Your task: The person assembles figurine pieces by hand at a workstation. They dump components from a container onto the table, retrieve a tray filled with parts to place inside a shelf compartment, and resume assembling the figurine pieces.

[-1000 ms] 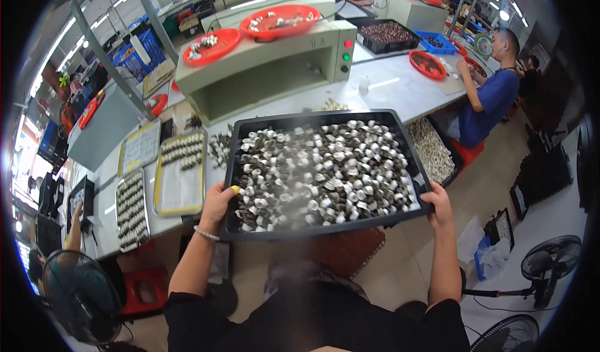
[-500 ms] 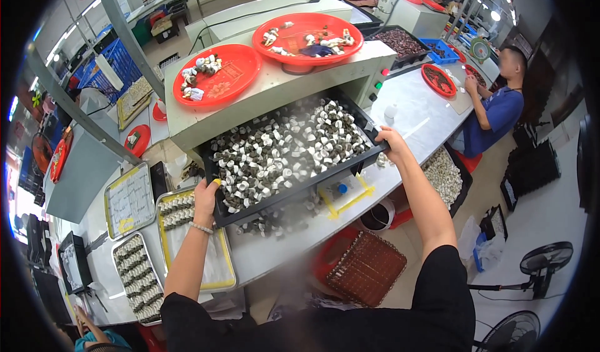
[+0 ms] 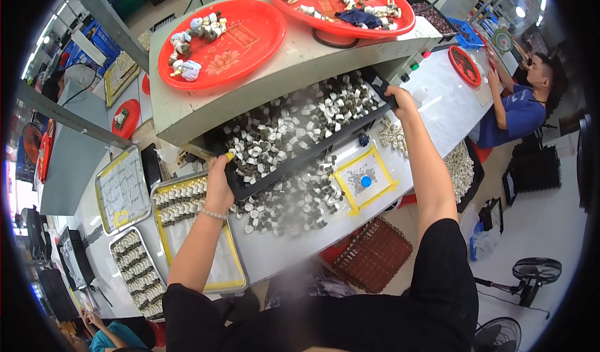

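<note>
A black plastic tray (image 3: 275, 182) full of small white and dark-grey pieces (image 3: 294, 130) sits partly inside the opening of a pale green metal cabinet (image 3: 206, 114). My left hand (image 3: 220, 182) is closed on the tray's near left corner, with a yellow covering on one fingertip and a beaded bracelet at the wrist. At the right end, my right hand (image 3: 403, 102) grips the tray's rim. More of the same loose pieces (image 3: 294, 196) lie scattered on the table just in front of the tray. A hazy blur covers the middle of the view.
Two red plates (image 3: 225, 45) with small figures rest on the cabinet. Metal trays (image 3: 200, 233) with rows of pieces stand at left. A blue cap (image 3: 365, 181) lies in a yellow-taped square. Beyond my right arm sits a person in blue (image 3: 522, 111). A fan (image 3: 536, 271) stands at lower right.
The tray has slid deeper into the cabinet opening, with both hands still on it. More loose pieces and the taped square now show in front. The whole view has shifted nearer the cabinet.
</note>
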A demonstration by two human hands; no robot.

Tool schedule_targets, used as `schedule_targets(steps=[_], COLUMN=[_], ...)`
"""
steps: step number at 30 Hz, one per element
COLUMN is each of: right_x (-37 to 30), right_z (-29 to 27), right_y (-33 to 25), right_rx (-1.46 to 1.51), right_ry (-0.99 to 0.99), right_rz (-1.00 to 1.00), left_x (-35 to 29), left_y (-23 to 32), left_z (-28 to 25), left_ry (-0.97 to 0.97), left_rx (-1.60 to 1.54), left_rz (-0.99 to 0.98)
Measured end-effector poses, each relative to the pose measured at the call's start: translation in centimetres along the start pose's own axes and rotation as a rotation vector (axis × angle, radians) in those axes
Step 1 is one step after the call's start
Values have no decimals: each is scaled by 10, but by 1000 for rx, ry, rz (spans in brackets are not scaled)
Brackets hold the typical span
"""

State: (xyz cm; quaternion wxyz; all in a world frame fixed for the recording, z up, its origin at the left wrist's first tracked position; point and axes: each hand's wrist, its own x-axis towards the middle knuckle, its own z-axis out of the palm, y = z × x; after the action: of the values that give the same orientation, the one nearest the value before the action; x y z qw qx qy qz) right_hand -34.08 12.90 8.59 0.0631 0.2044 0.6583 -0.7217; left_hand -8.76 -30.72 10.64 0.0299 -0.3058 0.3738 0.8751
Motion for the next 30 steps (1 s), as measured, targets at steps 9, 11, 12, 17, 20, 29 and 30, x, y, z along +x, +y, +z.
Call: schedule_targets(steps=[9, 11, 12, 17, 20, 29, 30], right_x=[0, 3, 6, -20, 0, -5, -12], right_z=[9, 12, 11, 58, 60, 43, 39], right_y=[-3, -5, -11, -32, -16, 21, 20], right_rx=[-6, 26, 99, 184, 125, 74, 59], right_ry=[33, 39, 9, 5, 43, 88, 34], right_rz=[54, 54, 26, -66, -3, -17, -49], left_x=[-84, -81, -76, -52, -35, -14, -16], left_y=[-11, 0, 6, 15, 6, -24, -22], left_z=[26, 29, 29, 23, 19, -4, 0], left_ry=[3, -24, -67, -127, -117, -210, -232], left_rx=[-466, -453, -457, -495, -432, -413, -387], left_rz=[-154, -128, -118, 117, 141, 32, 7])
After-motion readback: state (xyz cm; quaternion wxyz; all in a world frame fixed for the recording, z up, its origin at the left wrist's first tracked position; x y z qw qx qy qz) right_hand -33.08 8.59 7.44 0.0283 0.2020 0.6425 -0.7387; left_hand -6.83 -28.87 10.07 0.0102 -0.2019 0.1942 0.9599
